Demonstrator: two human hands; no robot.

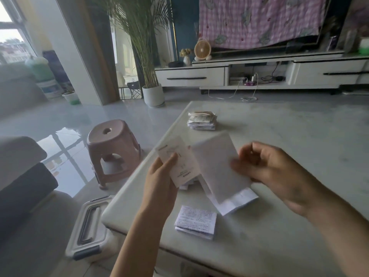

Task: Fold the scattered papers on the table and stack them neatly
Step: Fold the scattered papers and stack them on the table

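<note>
The sheet (215,166) in my left hand (159,176) and right hand (275,172) is white with faint grey print. Below them, the folded paper (196,220) is white with dense dark lines. Left of my left hand, the stool (113,148) is pink.

Table (299,136) gives passage right of the far stack (201,120) (folded paper (195,221) obstructs nearside).

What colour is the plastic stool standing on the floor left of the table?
The stool is pale pink; the head view, the only one, shows it clearly.
</note>
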